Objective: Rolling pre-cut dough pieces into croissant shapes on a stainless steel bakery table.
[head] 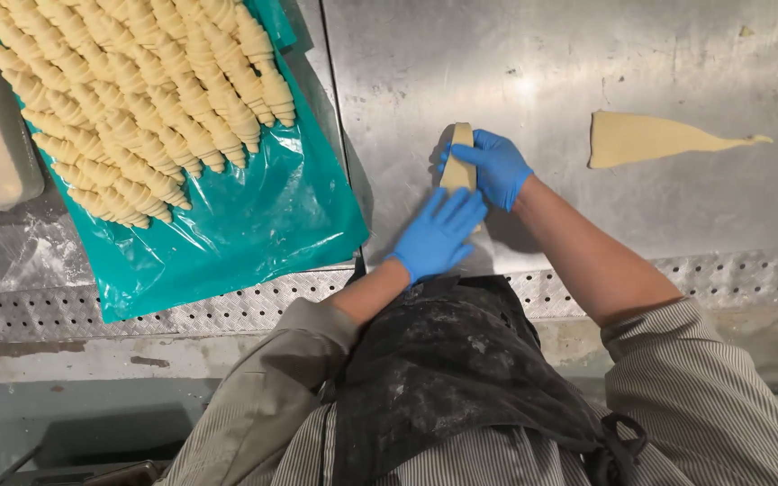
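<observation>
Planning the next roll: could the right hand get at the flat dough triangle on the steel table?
Probably yes: bare steel lies between the right hand and the dough triangle, though that hand now grips a dough piece.

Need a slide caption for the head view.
Gloved left hand and right hand work a dough piece beside rolled croissants on teal plastic.

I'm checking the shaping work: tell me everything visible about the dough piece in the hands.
The dough piece is pale yellow, soft-looking and raw, a narrow strip lying lengthwise on the steel table. The right hand, in a blue glove, curls over its far end; the gloved left hand lies flat over its near end, hiding it.
</observation>
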